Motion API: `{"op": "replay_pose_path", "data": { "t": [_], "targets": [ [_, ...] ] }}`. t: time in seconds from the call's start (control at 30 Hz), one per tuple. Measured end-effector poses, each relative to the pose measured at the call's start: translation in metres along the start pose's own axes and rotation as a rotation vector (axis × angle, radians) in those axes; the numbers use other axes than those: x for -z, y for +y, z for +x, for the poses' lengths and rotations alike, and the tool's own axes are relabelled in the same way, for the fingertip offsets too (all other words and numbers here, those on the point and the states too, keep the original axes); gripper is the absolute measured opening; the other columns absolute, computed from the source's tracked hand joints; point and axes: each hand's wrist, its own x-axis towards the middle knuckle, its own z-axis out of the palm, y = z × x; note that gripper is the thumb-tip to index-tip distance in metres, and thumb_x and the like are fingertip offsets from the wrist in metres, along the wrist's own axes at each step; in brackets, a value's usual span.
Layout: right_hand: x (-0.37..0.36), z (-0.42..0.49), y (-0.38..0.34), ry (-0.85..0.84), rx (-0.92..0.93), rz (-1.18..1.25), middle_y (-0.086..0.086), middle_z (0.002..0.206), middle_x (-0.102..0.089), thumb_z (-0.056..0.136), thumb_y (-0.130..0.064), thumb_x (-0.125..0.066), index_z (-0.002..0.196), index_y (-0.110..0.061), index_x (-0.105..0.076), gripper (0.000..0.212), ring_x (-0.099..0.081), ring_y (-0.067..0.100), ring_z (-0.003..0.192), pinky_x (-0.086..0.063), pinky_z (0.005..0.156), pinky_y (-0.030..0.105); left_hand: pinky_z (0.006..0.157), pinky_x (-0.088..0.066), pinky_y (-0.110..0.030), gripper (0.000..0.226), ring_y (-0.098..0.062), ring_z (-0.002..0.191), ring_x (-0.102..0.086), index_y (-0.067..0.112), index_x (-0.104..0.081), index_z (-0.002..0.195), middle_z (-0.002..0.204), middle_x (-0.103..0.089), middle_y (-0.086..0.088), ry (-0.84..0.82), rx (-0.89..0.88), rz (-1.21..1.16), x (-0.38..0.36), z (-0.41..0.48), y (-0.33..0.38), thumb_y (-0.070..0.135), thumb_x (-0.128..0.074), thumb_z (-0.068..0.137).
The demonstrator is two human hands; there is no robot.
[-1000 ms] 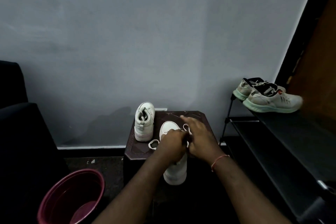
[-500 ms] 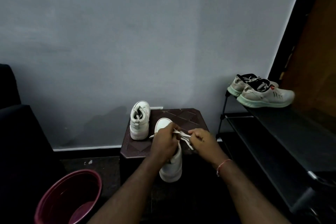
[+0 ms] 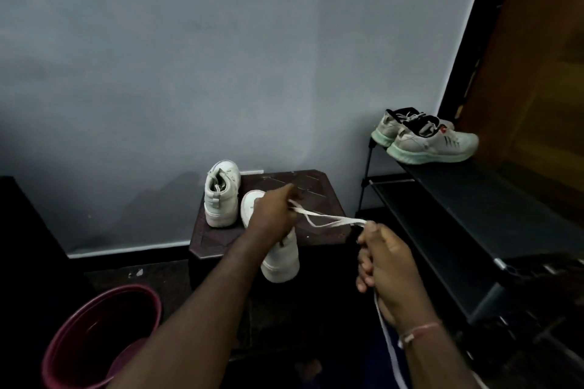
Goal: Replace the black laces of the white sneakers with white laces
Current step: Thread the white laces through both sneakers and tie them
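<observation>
Right hand [image 3: 384,265] nearest, fingers curled tight round a white lace [image 3: 331,222]; its loose end trails down past the wrist. Lace runs taut up-left to the left hand [image 3: 271,215], fingers closed pinching it over the near sneaker [image 3: 279,257]. That sneaker sits on the front edge of the dark bench [image 3: 316,196], heel overhanging. Second sneaker [image 3: 221,194] stands just beside it, further back. Maroon bucket [image 3: 101,335] on the floor, left. Another pair of shoes [image 3: 426,140] on the shelf, right.

White sneaker [image 3: 281,257], white lace [image 3: 328,220], maroon bucket [image 3: 94,335].
</observation>
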Motion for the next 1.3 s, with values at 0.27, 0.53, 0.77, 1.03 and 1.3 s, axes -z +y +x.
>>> {"op": "replay_pose_path", "data": {
  "t": [0.27, 0.53, 0.77, 1.03, 1.3],
  "targets": [
    [-0.009, 0.015, -0.023, -0.181, -0.116, -0.029, -0.001, 0.045, -0.029, 0.100, -0.037, -0.046, 0.079, -0.012, -0.049, 0.033, -0.021, 0.008, 0.030, -0.015, 0.038, 0.011, 0.068, -0.050, -0.034, 0.020, -0.021, 0.072, -0.063, 0.013, -0.068, 0.083, 0.076, -0.068, -0.005, -0.280, -0.475, -0.063, 0.017, -0.022, 0.061, 0.022, -0.054, 0.073],
    [0.002, 0.009, -0.028, -0.297, -0.225, 0.194, -0.001, 0.048, -0.031, 0.096, -0.040, -0.051, 0.076, -0.013, -0.051, 0.034, -0.024, 0.005, 0.030, -0.018, 0.034, 0.011, 0.061, -0.049, -0.031, 0.014, -0.014, 0.062, -0.056, 0.004, -0.061, 0.088, 0.068, -0.060, -0.005, -0.387, -0.238, -0.420, 0.011, -0.028, 0.061, 0.000, -0.049, 0.093],
    [0.022, -0.021, 0.000, -0.416, -0.344, -0.074, 0.001, 0.051, -0.039, 0.101, -0.037, -0.044, 0.084, -0.011, -0.054, 0.033, -0.026, 0.007, 0.034, -0.022, 0.035, 0.014, 0.038, -0.043, -0.019, 0.030, -0.006, 0.037, -0.049, 0.008, -0.060, 0.086, 0.059, -0.053, -0.006, 0.163, 0.175, -0.592, 0.037, -0.006, 0.034, -0.003, -0.036, 0.099],
    [0.013, -0.027, -0.031, -0.467, -0.315, 0.488, -0.002, 0.050, -0.028, 0.097, -0.039, -0.042, 0.075, -0.012, -0.049, 0.035, -0.020, 0.004, 0.033, -0.012, 0.034, 0.014, 0.092, -0.045, -0.029, 0.056, -0.021, 0.103, -0.063, 0.015, -0.059, 0.124, 0.105, -0.070, -0.004, 0.036, -0.331, 0.019, 0.016, -0.038, 0.039, 0.002, -0.066, 0.069],
    [-0.021, 0.029, -0.056, -0.038, 0.207, 0.427, -0.004, 0.060, -0.052, 0.103, -0.023, -0.038, 0.084, -0.014, -0.054, 0.026, -0.044, 0.009, 0.053, -0.035, 0.052, 0.023, 0.055, -0.042, -0.028, 0.017, -0.010, 0.057, -0.052, 0.021, -0.060, 0.080, 0.067, -0.060, 0.005, -0.364, -0.282, -0.247, -0.008, -0.086, 0.075, 0.036, -0.056, 0.085]
  ]
}}
